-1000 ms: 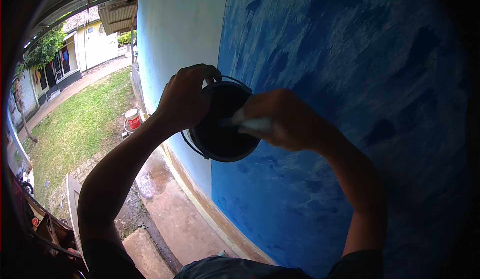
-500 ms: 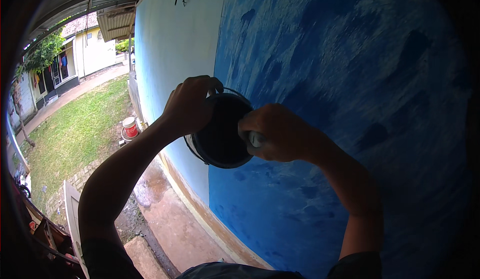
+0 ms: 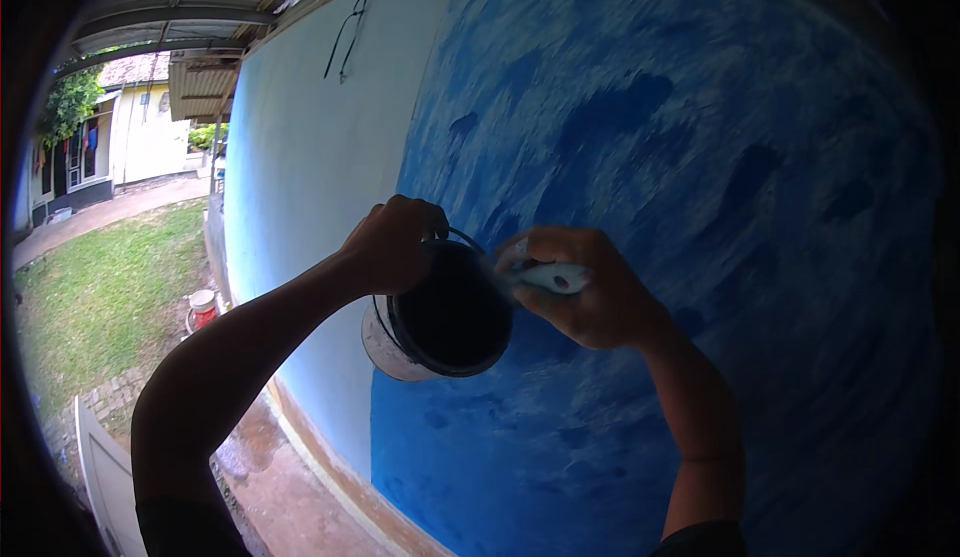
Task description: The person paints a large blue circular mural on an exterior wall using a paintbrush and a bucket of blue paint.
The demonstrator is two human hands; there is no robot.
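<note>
My left hand (image 3: 392, 247) grips the upper left rim of a small paint bucket (image 3: 388, 349), holding it up, tilted, before the wall. The bucket's inside is too dark to show what it holds. A thin wire handle (image 3: 466, 237) stands up at its far rim. In my right hand (image 3: 602, 297) is a paintbrush (image 3: 548, 277) with a pale, holed handle. Its head is blurred at the bucket's right rim, and I cannot tell whether it touches. Behind both hands rises the painted wall (image 3: 600, 147), streaked in light and dark blue.
A pale, unstreaked wall section (image 3: 330, 157) lies left of the blue, with dark wires (image 3: 348, 42) hanging on it. Below runs a concrete path (image 3: 275, 477). Farther left are a red and white pail (image 3: 203, 307), grass (image 3: 110, 277) and a white panel (image 3: 105, 477).
My right hand has drawn the brush up from over the bucket's mouth to its right rim, baring more of the handle. The bucket and left hand sit lower in view, which has shifted right.
</note>
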